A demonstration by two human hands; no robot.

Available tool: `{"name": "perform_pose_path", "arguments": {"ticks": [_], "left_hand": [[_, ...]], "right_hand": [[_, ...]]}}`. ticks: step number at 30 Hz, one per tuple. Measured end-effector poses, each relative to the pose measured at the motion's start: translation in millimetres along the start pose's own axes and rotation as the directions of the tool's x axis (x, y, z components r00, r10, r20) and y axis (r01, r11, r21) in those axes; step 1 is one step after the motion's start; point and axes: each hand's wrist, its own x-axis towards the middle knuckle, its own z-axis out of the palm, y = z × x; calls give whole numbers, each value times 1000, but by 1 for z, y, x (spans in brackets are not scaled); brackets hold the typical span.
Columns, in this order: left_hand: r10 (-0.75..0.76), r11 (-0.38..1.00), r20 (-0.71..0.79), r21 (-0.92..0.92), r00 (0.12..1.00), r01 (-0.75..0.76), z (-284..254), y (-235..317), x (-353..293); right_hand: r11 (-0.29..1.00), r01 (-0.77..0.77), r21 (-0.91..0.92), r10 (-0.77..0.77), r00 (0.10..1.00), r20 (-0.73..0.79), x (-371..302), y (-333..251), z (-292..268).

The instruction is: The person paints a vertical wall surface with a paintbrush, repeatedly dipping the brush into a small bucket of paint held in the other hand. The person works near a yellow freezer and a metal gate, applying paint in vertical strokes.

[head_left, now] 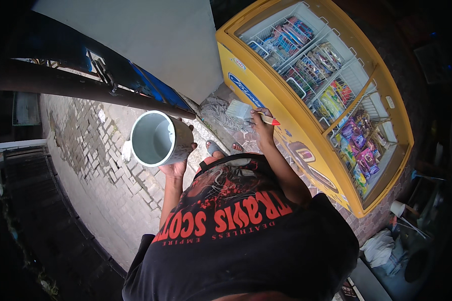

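My left hand (177, 165) holds a white paint tin (158, 139) from below, its open mouth tilted up toward me with pale paint inside. My right hand (262, 125) grips a wide paintbrush (246, 111) with a red-tipped handle and whitish bristles pointing left. The brush is raised in front of a grey wall (150, 40), beside the yellow freezer. Below the hands I see my black shirt with red print and my sandalled feet on the paving.
A yellow chest freezer (291, 130) with sliding glass lids and wire baskets of colourful packets stands right. A dark pipe (85, 90) and blue panel run along the left. Grey brick paving (105, 165) lies below; bags and a cup sit at lower right.
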Motion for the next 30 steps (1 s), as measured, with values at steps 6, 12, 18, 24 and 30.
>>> {"name": "perform_pose_path", "arguments": {"ticks": [6, 12, 18, 24, 30], "left_hand": [[-42, 998, 32, 40, 999, 41, -5, -12, 9], [-19, 981, -101, 190, 995, 38, -19, -27, 8], [-32, 999, -147, 27, 989, 36, -30, -42, 10], [3, 993, -287, 111, 958, 31, -40, -53, 10], [-32, 989, -89, -146, 996, 18, -48, -53, 1]], "right_hand": [[991, 29, 133, -67, 954, 292, -30, -86, 84], [962, 272, -20, -190, 721, 666, -65, -161, 128], [562, 763, -318, 0, 385, 923, -86, -206, 165], [313, 899, -306, 288, 217, 933, -91, -199, 193], [280, 939, -202, 427, 66, 902, -89, -176, 199]]}}
